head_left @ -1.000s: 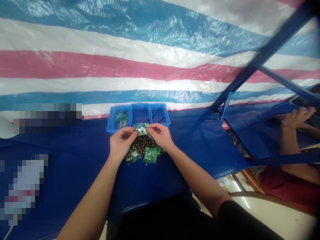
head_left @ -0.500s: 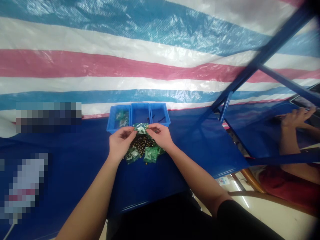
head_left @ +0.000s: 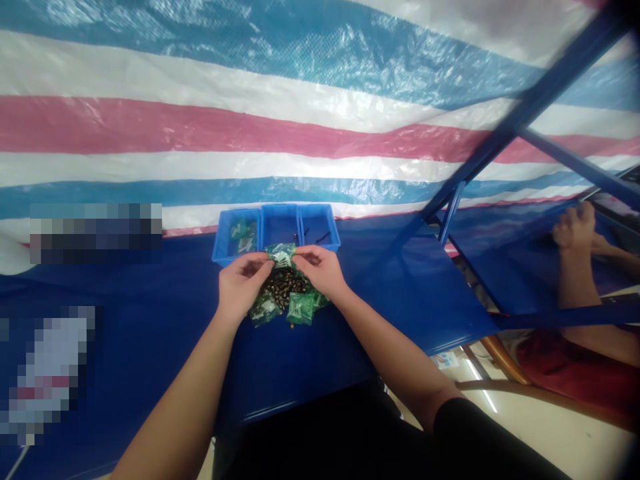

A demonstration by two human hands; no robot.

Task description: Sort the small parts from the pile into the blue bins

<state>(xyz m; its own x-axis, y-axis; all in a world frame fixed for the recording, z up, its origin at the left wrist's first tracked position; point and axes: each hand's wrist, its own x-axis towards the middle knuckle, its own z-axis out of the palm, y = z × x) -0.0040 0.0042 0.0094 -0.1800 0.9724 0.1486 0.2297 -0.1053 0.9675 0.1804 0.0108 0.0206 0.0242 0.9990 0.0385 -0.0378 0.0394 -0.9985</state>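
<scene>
My left hand (head_left: 242, 285) and my right hand (head_left: 321, 269) pinch the two ends of a small green plastic packet (head_left: 281, 254), held just above a heap of small dark and brass parts (head_left: 281, 287) on the blue table (head_left: 150, 333). More green packets (head_left: 301, 309) lie around the heap, one by my left wrist and others under my right hand. Both hands have their fingers closed on the packet.
Three blue bins (head_left: 277, 229) stand in a row just behind the hands, with packets in the left one and dark bits in the right. A striped tarp (head_left: 280, 127) hangs behind. A blue metal frame (head_left: 505, 140) crosses the right, where another person's arm (head_left: 575, 267) rests.
My hands have stayed on the packet with only slight shifts. The other person's hand at the far right has curled and moved a little left.
</scene>
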